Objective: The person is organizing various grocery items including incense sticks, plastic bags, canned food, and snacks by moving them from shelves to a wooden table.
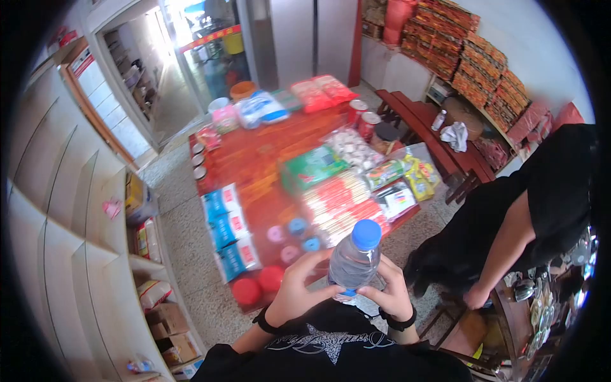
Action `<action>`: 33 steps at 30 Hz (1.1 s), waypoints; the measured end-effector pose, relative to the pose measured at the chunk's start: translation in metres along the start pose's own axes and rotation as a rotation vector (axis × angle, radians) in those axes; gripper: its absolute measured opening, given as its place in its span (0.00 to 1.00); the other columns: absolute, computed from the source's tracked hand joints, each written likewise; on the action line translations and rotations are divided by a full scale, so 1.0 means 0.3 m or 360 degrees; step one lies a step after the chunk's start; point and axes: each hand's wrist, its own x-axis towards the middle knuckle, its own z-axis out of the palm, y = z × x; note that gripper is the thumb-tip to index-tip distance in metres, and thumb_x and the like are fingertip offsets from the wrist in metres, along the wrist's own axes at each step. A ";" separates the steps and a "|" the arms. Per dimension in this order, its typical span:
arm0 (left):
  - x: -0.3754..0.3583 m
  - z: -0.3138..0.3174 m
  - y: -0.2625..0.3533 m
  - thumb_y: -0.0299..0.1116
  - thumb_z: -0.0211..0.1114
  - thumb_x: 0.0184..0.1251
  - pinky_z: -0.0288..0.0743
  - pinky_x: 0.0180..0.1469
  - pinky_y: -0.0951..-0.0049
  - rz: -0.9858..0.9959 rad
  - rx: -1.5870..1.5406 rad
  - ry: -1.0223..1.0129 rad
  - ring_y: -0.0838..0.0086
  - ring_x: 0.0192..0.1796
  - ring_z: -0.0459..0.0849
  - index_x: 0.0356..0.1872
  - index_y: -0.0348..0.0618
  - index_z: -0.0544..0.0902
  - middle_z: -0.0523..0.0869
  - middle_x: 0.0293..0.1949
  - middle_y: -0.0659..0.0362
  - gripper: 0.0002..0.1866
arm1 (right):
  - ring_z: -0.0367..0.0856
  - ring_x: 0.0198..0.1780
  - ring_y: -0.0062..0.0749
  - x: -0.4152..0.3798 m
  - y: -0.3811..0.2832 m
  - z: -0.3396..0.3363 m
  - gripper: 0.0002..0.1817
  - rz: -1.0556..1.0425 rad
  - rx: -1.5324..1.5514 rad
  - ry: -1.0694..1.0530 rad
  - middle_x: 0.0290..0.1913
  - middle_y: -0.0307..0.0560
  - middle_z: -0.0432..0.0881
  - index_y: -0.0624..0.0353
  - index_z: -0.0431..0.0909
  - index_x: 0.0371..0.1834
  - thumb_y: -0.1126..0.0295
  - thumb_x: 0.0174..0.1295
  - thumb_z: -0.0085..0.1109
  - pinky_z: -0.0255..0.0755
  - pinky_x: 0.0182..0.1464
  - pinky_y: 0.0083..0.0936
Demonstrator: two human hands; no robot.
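A clear water bottle (353,262) with a blue cap (366,235) stands upright in front of my chest, between my two hands. My left hand (304,286) wraps its left side, thumb pressed low on the bottle. From the other side my right hand (391,291) grips it, its thumb also near the base. The far fingers of both hands are hidden behind the bottle. Beyond it on the red-brown table (254,159) lie a bundle of wrapped sticks (337,200), a green box (315,167) and two red round lids (247,291).
Blue-and-white packets (229,229) line the table's left edge. Red packs (323,93), cans (368,124) and a bag of white pieces (353,148) sit farther back. A person in black (509,210) stands at the right. Shelves (76,223) run along the left, a bench (439,134) at back right.
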 end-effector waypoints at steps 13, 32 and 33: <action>0.600 0.601 -0.104 0.28 0.73 0.51 0.75 0.55 0.68 -0.0003 -0.0265 -0.0645 0.67 0.52 0.80 0.61 0.32 0.70 0.78 0.51 0.51 0.34 | 0.75 0.51 0.44 -0.078 0.259 -0.587 0.25 0.0250 0.0023 0.0762 0.48 0.56 0.77 0.70 0.75 0.48 0.67 0.46 0.67 0.65 0.56 0.33; 1.411 1.216 -0.206 0.20 0.70 0.50 0.71 0.56 0.70 0.0028 -0.0375 -0.0968 0.71 0.55 0.76 0.62 0.33 0.69 0.74 0.56 0.53 0.34 | 0.75 0.46 0.44 0.140 0.640 -1.354 0.25 0.0452 -0.0159 0.1085 0.44 0.54 0.77 0.68 0.74 0.48 0.68 0.45 0.65 0.66 0.52 0.31; 1.429 1.233 -0.204 0.20 0.70 0.50 0.71 0.56 0.70 0.0000 -0.0374 -0.0959 0.70 0.56 0.76 0.64 0.35 0.68 0.74 0.57 0.53 0.35 | 0.75 0.48 0.45 0.166 0.660 -1.390 0.26 0.0420 -0.0085 0.1092 0.46 0.54 0.77 0.68 0.74 0.48 0.67 0.45 0.66 0.66 0.53 0.32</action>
